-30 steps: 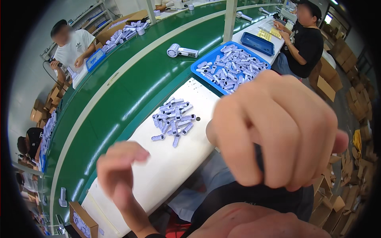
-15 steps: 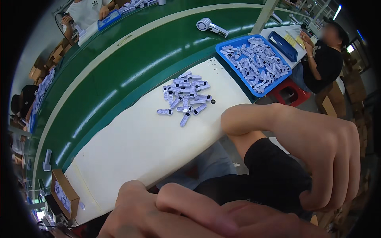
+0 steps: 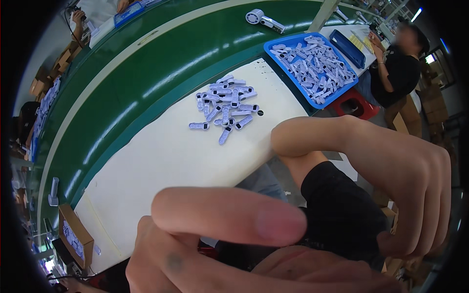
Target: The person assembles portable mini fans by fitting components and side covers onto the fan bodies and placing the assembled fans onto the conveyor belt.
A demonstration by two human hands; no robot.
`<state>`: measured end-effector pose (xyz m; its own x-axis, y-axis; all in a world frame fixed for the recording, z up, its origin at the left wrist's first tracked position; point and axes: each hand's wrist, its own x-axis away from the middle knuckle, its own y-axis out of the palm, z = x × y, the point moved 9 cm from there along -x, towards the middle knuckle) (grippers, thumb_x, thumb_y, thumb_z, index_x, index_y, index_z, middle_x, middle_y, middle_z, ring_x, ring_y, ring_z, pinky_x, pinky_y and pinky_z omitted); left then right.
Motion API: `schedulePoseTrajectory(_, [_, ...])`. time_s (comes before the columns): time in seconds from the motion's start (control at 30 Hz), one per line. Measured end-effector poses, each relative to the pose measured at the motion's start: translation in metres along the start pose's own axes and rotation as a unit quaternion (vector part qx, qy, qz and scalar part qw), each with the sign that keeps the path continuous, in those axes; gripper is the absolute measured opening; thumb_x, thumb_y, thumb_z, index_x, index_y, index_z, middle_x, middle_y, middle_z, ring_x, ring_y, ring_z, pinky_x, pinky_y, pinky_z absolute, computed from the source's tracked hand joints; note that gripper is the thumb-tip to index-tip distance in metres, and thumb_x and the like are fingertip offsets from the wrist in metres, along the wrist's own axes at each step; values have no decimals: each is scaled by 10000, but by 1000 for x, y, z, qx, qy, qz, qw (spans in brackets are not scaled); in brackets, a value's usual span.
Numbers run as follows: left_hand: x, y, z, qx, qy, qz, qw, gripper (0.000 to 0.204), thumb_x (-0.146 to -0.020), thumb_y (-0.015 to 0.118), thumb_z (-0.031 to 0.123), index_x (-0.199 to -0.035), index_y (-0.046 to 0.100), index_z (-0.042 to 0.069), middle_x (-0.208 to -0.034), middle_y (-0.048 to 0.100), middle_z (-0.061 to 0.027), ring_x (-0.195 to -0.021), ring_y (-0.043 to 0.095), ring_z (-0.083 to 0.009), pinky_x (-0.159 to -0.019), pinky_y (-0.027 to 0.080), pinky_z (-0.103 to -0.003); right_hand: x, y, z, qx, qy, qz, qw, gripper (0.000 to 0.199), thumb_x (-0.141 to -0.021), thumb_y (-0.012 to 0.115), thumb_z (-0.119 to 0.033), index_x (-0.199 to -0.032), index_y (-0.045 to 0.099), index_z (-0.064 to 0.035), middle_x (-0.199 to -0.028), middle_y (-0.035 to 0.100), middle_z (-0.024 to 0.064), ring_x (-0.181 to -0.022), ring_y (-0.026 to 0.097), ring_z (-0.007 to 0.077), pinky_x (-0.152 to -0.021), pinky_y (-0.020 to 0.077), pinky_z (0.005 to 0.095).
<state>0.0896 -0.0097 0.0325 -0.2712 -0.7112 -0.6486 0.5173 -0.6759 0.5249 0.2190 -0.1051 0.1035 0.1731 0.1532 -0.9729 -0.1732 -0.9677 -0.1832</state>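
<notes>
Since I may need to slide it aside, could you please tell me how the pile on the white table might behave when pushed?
The pile would probably spread apart, since its pieces lie loosely crossed over one another. Their smooth surfaces look like hard plastic, so they should stay stiff. Their long, flattish shapes suggest sliding rather than rolling.

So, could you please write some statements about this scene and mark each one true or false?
1. Small pale purple parts lie piled on the white table. True.
2. The tray beyond the pile is red. False: the tray is blue.
3. The left hand touches the piled parts. False: that hand is apart from them.
4. A cardboard box at lower left holds pale purple items. True.
5. A round-headed device lies on the green surface. True.
</notes>
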Motion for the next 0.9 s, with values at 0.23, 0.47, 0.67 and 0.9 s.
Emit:
schedulePoseTrajectory(0.23, [1, 12, 3, 0, 2, -30, 1000, 252, -924, 603, 292, -1068, 562, 89, -891, 599, -29, -831, 583, -164, -735, 439, -328, -6, 16, -26, 41, -43, -15, 998, 165, -840, 540, -18, -714, 634, 32, -708, 589, 176, -611, 569, 269, -533, 466, 349])
schedulePoseTrajectory(0.47, [2, 21, 6, -31, 12, -54, 998, 238, -925, 600, 282, -1060, 568, 88, -886, 600, -33, -814, 584, -169, -716, 440, -326, 8, -66, -34, 56, -108, -34, 992, 181, -847, 536, -39, -694, 621, 7, -678, 574, 143, -590, 555, 236, -528, 453, 326])
schedulePoseTrajectory(0.67, [6, 29, 6, -52, 5, -48, 997, 227, -925, 597, 274, -1053, 573, 88, -881, 601, -36, -799, 585, -173, -700, 441, -325, 16, -69, -44, 65, -157, -16, 985, 198, -854, 532, -56, -677, 610, -15, -652, 562, 115, -571, 542, 208, -523, 443, 306])
schedulePoseTrajectory(0.9, [5, 34, 0, -56, -13, -74, 996, 214, -926, 594, 265, -1045, 579, 88, -876, 602, -40, -783, 586, -178, -681, 442, -323, 27, -62, -78, 112, -208, -9, 972, 219, -862, 527, -77, -658, 598, -41, -621, 547, 82, -550, 528, 175, -518, 430, 283])
